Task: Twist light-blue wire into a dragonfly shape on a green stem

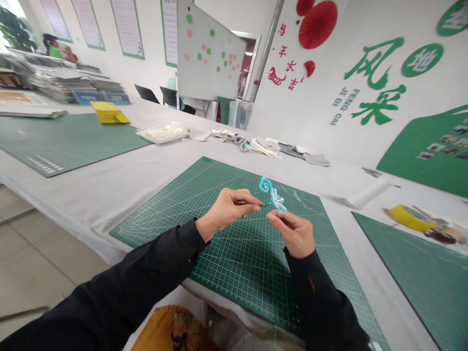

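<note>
Right of the frame's centre, the left hand [225,208], thumb and forefinger closed, grips the thin dark-green stem [265,204] of a curled turquoise ornament with white pearl-like beads [277,198]. The right hand [297,235] has its narrow grip at the ornament's lower edge; whether it holds anything cannot be determined. The ornament is positioned over the green gridded cutting mat [234,265].

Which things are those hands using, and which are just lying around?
Seem part of the job:
blue beaded ornament, in the left hand; right hand close by
green cutting mat beneath

Probably lying about:
yellow box at left
plastic bag
cloth scraps
</note>
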Motion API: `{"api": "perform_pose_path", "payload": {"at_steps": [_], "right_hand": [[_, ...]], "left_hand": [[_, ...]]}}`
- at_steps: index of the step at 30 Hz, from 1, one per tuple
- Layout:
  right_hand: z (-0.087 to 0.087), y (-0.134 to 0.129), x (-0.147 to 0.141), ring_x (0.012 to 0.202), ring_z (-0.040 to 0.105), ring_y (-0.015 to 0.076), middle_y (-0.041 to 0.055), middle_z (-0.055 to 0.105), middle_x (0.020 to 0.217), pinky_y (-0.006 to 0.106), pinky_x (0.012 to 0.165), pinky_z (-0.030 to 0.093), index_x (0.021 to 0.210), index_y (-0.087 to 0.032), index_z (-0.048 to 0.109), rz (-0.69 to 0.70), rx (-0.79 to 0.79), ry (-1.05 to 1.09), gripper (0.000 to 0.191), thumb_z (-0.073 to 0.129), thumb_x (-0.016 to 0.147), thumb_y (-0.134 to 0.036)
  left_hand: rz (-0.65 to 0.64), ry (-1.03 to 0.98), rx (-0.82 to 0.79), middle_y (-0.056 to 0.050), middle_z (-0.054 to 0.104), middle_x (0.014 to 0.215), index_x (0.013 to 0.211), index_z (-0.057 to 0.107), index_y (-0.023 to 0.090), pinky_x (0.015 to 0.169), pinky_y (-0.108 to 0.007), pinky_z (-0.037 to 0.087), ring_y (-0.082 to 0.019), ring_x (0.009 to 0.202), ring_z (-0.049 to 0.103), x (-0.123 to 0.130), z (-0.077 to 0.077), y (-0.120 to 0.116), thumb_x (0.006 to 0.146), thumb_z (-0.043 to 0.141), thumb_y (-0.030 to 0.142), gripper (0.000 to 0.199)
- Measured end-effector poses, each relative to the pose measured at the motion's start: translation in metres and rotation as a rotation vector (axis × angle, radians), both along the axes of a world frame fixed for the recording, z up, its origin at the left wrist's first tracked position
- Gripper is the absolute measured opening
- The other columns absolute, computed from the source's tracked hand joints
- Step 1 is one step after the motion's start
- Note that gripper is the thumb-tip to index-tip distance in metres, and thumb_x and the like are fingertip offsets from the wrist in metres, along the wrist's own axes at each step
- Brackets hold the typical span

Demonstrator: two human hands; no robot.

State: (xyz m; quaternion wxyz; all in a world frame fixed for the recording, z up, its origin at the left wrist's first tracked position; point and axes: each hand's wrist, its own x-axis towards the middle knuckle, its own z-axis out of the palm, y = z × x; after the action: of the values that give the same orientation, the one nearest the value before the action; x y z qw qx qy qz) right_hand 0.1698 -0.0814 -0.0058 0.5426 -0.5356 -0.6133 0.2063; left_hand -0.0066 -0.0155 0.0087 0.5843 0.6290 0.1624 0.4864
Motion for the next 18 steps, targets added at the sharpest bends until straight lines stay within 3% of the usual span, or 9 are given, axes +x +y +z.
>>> {"api": "perform_pose_path", "payload": {"at_steps": [9,18], "right_hand": [[-0.005,0.006,-0.011,0.061,0.06,0.0154,0.0016,0.067,0.063,0.029,0.061,0.049,0.068,-0.019,0.071,-0.063,-0.078,0.209,0.016,0.072,0.067,-0.035],[-0.011,0.019,-0.012,0.053,0.052,0.012,0.0013,0.066,0.06,0.028,0.053,0.045,0.068,-0.018,0.072,-0.013,-0.154,0.249,0.02,0.072,0.066,-0.038]], "left_hand": [[0.072,-0.023,-0.1,0.001,0.056,0.07,0.071,0.068,0.01,0.04,-0.019,0.038,-0.002,0.043,0.047,0.003,-0.003,0.0,0.066,0.074,0.021,0.014],[-0.013,-0.136,-0.254,0.002,0.054,0.066,0.075,0.07,0.01,0.043,-0.019,0.036,-0.003,0.044,0.047,0.004,-0.006,0.004,0.065,0.075,0.021,0.015]]}}
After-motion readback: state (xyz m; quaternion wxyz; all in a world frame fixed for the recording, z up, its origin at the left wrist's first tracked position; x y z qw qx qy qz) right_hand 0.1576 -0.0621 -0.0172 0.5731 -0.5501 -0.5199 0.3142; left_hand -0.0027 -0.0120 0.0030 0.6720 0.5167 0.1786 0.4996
